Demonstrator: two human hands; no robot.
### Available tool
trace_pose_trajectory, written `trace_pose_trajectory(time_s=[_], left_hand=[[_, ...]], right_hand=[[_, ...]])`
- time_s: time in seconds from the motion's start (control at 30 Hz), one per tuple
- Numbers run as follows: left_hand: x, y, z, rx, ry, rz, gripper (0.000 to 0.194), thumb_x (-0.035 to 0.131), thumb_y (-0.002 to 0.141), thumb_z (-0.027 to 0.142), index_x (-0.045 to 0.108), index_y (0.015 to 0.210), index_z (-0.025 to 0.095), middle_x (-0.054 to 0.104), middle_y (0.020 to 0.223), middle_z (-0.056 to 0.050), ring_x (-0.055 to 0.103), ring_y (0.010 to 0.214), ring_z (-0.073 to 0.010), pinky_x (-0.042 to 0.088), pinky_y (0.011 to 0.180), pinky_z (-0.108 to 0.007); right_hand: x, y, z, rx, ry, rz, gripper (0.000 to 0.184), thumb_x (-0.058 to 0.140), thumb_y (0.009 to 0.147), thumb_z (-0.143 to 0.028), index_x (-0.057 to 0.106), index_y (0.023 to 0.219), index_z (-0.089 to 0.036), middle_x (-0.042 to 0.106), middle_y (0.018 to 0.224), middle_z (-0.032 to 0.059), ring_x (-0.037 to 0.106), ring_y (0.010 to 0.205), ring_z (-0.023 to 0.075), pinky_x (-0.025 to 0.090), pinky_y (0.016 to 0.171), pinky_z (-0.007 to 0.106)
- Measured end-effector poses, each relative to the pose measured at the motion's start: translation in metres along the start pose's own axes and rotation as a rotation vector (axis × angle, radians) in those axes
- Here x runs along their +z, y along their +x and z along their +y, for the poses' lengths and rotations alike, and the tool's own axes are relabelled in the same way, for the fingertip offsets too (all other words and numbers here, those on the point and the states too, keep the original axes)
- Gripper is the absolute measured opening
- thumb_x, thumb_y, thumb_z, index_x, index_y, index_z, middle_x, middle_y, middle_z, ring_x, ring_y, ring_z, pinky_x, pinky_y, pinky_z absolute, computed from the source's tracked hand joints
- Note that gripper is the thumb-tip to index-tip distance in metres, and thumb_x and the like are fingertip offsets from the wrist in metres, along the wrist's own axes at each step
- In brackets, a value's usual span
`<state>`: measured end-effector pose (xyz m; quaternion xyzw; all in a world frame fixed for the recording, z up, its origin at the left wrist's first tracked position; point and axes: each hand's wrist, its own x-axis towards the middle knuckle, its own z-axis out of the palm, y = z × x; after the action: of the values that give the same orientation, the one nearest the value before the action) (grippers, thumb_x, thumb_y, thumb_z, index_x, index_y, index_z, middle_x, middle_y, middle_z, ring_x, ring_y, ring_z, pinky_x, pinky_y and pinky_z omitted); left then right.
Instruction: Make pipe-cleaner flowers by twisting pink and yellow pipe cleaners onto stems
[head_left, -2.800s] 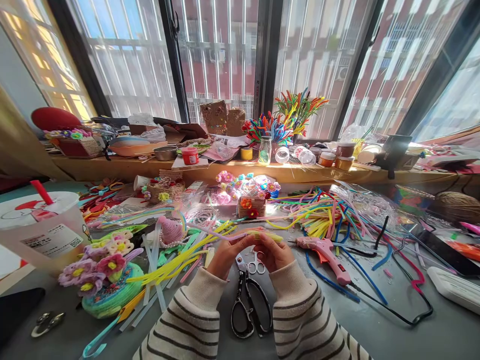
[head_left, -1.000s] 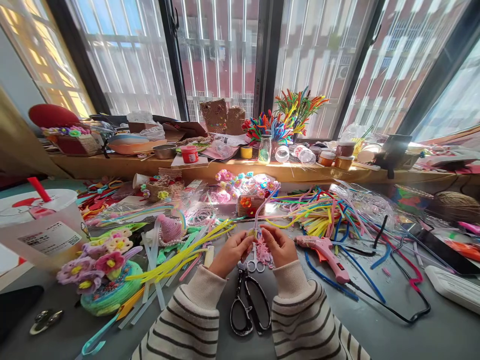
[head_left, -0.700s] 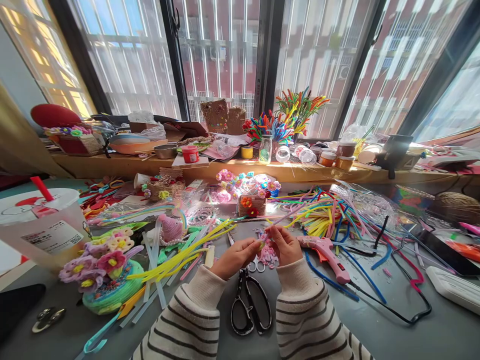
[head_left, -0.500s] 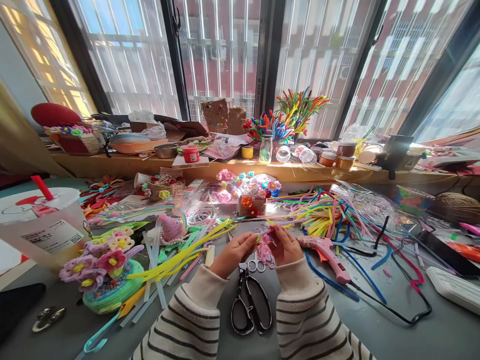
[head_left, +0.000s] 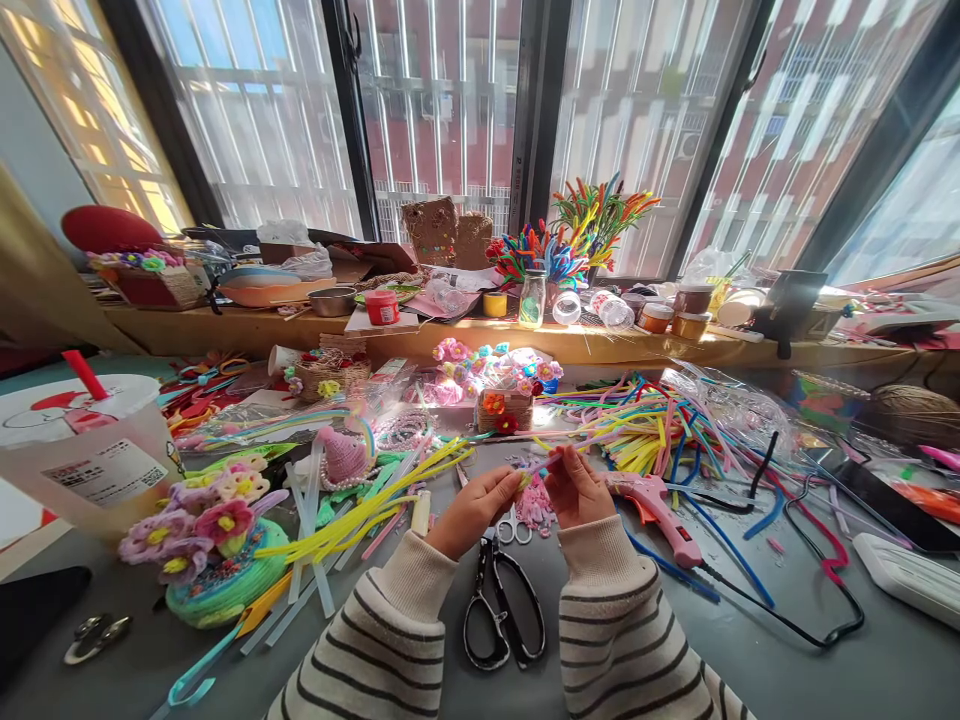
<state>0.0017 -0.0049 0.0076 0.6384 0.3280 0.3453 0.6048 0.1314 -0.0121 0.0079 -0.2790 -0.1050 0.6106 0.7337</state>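
Showing a cluttered grey desk in front of a barred window, the view reads as follows from left to right. A translucent plastic cup with a red straw stands at the near left, beside a round, pale green base bearing fuzzy purple, pink and cream flowers. A bundle of bright yellow fuzzy stems extends from there toward the left hand, whose thumb and forefinger pinch the yellow-green end of a thin, pale purple fuzzy strip. The strip is held above the desk, between the two hands, over black-handled metal scissors, small white-ringed scissors and a heap of pink scraps. The right hand grips the strip's other part with bent fingertips, which hide some of it. Just beyond lies a pink glue gun with a black cord. Likely faults: uneven tension could kink the strip or pull it from the narrow left-hand pinch; an outward swing of the right hand could knock the glue gun, whose nozzle is hidden and whose heat cannot be judged; a sleeve dragged rightward could snag the cord.
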Motion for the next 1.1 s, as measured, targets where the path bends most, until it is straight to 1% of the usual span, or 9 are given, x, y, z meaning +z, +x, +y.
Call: trace_pose_trajectory(time_s=[0.23, 0.4, 0.6, 0.67, 0.73, 0.8, 0.87, 1.0, 1.1], left_hand=[[-0.001, 0.0, -0.002, 0.002, 0.074, 0.004, 0.03, 0.041, 0.072, 0.043, 0.038, 0.059, 0.016, 0.029, 0.05, 0.007, 0.023, 0.043, -0.0049, 0.015, 0.04, -0.021], [-0.003, -0.001, -0.001, 0.013, 0.163, -0.026, 0.03, 0.038, 0.074, 0.042, 0.042, 0.059, 0.016, 0.03, 0.051, 0.006, 0.025, 0.045, -0.0063, 0.018, 0.041, -0.021], [-0.009, -0.001, -0.003, 0.001, 0.296, -0.012, 0.034, 0.039, 0.073, 0.042, 0.049, 0.057, 0.015, 0.032, 0.045, 0.006, 0.028, 0.042, -0.0068, 0.02, 0.041, -0.02], [-0.011, -0.001, -0.004, 0.0, 0.29, 0.041, 0.034, 0.037, 0.073, 0.043, 0.053, 0.062, 0.014, 0.032, 0.044, 0.006, 0.029, 0.041, -0.0069, 0.021, 0.041, -0.02], [-0.011, 0.0, -0.006, 0.018, 0.281, 0.112, 0.034, 0.037, 0.074, 0.042, 0.054, 0.066, 0.014, 0.032, 0.044, 0.006, 0.03, 0.04, -0.007, 0.022, 0.041, -0.02], [-0.011, 0.0, -0.006, 0.034, 0.272, 0.151, 0.034, 0.038, 0.073, 0.042, 0.054, 0.064, 0.014, 0.033, 0.044, 0.006, 0.03, 0.04, -0.007, 0.022, 0.041, -0.02], [-0.011, 0.0, -0.005, 0.039, 0.261, 0.136, 0.033, 0.04, 0.072, 0.041, 0.054, 0.059, 0.014, 0.033, 0.042, 0.006, 0.03, 0.04, -0.0069, 0.022, 0.041, -0.02], [-0.01, 0.001, -0.005, 0.011, 0.18, 0.047, 0.034, 0.045, 0.07, 0.04, 0.054, 0.051, 0.013, 0.037, 0.041, 0.005, 0.033, 0.04, -0.0065, 0.025, 0.042, -0.02], [-0.011, 0.002, -0.004, -0.023, 0.053, 0.081, 0.031, 0.05, 0.067, 0.039, 0.058, 0.053, 0.013, 0.046, 0.047, 0.003, 0.04, 0.043, -0.0074, 0.031, 0.044, -0.02]], right_hand=[[-0.004, 0.001, -0.001, -0.119, -0.035, -0.005, 0.028, 0.076, 0.034, -0.028, 0.061, 0.056, -0.019, 0.062, 0.05, -0.0091, 0.054, 0.039, 0.002, 0.044, 0.035, 0.008], [-0.007, 0.001, -0.007, -0.181, -0.002, 0.116, 0.02, 0.073, 0.042, -0.024, 0.06, 0.057, -0.021, 0.061, 0.051, -0.0105, 0.054, 0.042, 0.0009, 0.043, 0.037, 0.007], [-0.016, 0.007, -0.015, -0.335, -0.01, 0.131, 0.015, 0.068, 0.052, -0.024, 0.06, 0.065, -0.022, 0.063, 0.065, -0.0078, 0.057, 0.057, 0.0029, 0.045, 0.048, 0.01], [-0.016, 0.008, -0.012, -0.342, -0.092, 0.095, 0.019, 0.068, 0.053, -0.028, 0.061, 0.069, -0.021, 0.062, 0.066, -0.0066, 0.056, 0.057, 0.0039, 0.045, 0.049, 0.011], [-0.013, 0.007, -0.006, -0.29, -0.233, 0.021, 0.023, 0.067, 0.053, -0.032, 0.061, 0.072, -0.02, 0.059, 0.059, -0.0066, 0.053, 0.049, 0.0038, 0.044, 0.044, 0.012], [-0.011, 0.005, 0.003, -0.212, -0.406, -0.093, 0.027, 0.067, 0.053, -0.035, 0.061, 0.072, -0.016, 0.053, 0.047, -0.0073, 0.044, 0.036, 0.0029, 0.036, 0.033, 0.012], [-0.008, 0.002, 0.012, -0.217, -0.565, -0.198, 0.031, 0.066, 0.052, -0.038, 0.062, 0.07, -0.013, 0.049, 0.041, -0.0071, 0.036, 0.03, 0.0025, 0.028, 0.028, 0.014], [-0.006, -0.002, 0.018, -0.341, -0.781, -0.183, 0.029, 0.064, 0.053, -0.039, 0.058, 0.052, -0.011, 0.044, 0.036, -0.0057, 0.033, 0.031, 0.004, 0.025, 0.03, 0.016], [-0.006, -0.003, 0.015, -0.394, -0.797, -0.139, 0.029, 0.062, 0.054, -0.04, 0.057, 0.054, -0.012, 0.042, 0.036, -0.0061, 0.033, 0.032, 0.0047, 0.024, 0.031, 0.017]])
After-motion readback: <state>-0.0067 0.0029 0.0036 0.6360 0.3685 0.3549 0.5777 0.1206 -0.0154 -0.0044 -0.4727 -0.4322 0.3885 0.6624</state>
